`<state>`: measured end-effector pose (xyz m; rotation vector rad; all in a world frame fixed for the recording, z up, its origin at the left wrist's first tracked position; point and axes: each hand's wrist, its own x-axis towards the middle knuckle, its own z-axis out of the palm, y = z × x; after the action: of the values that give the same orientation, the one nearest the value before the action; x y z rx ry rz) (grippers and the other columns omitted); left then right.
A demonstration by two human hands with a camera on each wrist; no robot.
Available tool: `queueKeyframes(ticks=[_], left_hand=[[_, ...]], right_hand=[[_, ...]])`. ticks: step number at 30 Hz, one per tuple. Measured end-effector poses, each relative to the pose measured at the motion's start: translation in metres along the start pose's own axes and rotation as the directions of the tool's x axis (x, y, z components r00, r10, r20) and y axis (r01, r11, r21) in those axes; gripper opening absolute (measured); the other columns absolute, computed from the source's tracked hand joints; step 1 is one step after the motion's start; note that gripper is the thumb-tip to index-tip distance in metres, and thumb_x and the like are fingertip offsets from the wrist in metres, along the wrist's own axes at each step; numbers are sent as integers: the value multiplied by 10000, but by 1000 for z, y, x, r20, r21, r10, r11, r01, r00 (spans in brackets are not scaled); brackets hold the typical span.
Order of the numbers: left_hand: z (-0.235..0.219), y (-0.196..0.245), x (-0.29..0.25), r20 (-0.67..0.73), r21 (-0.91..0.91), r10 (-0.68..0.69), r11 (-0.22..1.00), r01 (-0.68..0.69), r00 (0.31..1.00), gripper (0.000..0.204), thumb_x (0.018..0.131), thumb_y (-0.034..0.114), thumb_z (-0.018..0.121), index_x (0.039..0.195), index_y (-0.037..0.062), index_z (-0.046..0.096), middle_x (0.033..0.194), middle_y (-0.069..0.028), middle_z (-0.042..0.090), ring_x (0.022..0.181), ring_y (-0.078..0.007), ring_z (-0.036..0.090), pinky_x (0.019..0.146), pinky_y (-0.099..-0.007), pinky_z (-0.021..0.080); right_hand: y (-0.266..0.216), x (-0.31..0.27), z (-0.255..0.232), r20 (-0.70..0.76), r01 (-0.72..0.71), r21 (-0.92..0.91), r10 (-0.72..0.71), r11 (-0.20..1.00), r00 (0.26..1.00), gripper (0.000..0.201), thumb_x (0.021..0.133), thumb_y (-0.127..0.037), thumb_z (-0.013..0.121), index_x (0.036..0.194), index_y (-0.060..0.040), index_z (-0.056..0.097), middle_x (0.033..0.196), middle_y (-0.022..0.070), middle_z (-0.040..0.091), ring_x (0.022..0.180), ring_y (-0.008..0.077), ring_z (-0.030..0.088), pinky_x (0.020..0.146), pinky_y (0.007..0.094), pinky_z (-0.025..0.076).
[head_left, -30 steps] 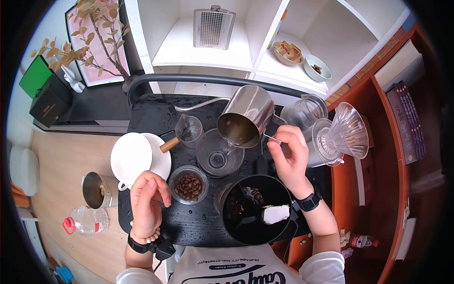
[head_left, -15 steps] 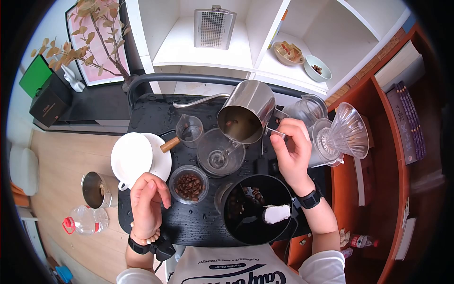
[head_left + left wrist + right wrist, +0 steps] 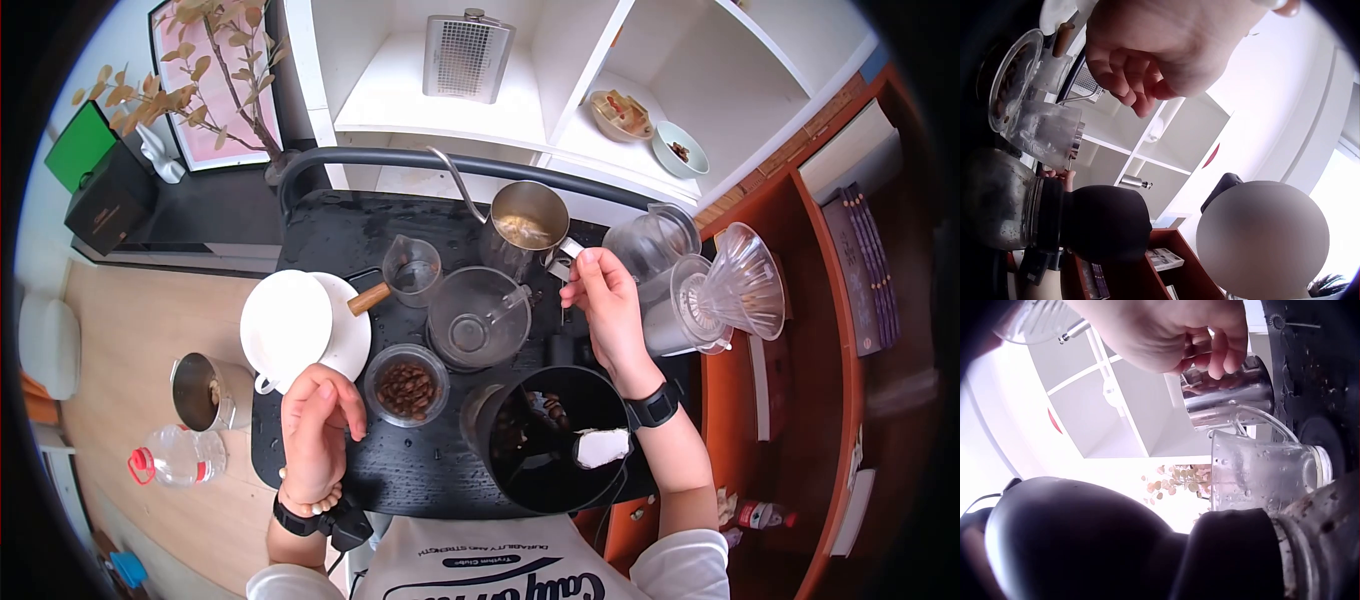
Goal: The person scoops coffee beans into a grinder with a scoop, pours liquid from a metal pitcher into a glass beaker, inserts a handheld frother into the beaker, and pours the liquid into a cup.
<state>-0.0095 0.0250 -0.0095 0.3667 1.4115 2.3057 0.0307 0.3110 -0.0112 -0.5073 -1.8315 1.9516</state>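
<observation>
My right hand (image 3: 608,308) pinches the handle of a steel gooseneck kettle (image 3: 498,248), whose open top shows some pale brownish content. It stands nearly upright at the back of the black table, spout toward the back left. In the right wrist view the fingers curl at the kettle (image 3: 1229,397), beside a wet glass pitcher (image 3: 1254,475). From above, that glass pitcher (image 3: 450,335) sits in front of the kettle. My left hand (image 3: 316,420) holds nothing, fingers loosely bent, beside a clear cup of coffee beans (image 3: 406,390) and a white cup (image 3: 286,325) on a saucer (image 3: 350,345).
A black grinder hopper (image 3: 510,470) with some beans and a white patch stands at the front. Behind the beans is a small glass jug (image 3: 412,265) with a wooden handle. Glassware with a clear dripper (image 3: 745,285) crowds the right side; a dark rail (image 3: 400,158) runs along the back.
The kettle has swung from tipped toward me to nearly upright, and sits a little farther back. My right hand has followed on its handle. The left hand keeps its pose; the head view shifted slightly.
</observation>
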Motion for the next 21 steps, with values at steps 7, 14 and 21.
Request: queueKeyframes(ticks=[7,14,21], left_hand=[[-1,-1,-1,1,-4,-10,1000,10,1000,215,885,199,401,781,29,480,562,-40,489,481,-83,443,473,-178,353],[0,-1,0,-1,-10,-24,1000,24,1000,215,887,199,402,781,29,480,566,-41,491,482,-82,447,474,-177,356],[1,-3,0,9,12,-32,999,32,999,212,885,196,408,787,24,484,576,-42,494,493,-84,458,482,-181,361]], right_hand=[[14,10,4,13,-130,50,129,990,992,220,900,-266,446,856,-58,503,746,-3,497,642,86,528,600,229,448],[22,17,-2,79,-203,-3,203,979,976,154,899,-217,449,938,-72,485,848,15,490,681,97,539,643,238,453],[3,-10,-9,54,279,-431,-284,858,957,257,793,3,520,1037,-36,448,960,53,445,600,68,448,555,196,389]])
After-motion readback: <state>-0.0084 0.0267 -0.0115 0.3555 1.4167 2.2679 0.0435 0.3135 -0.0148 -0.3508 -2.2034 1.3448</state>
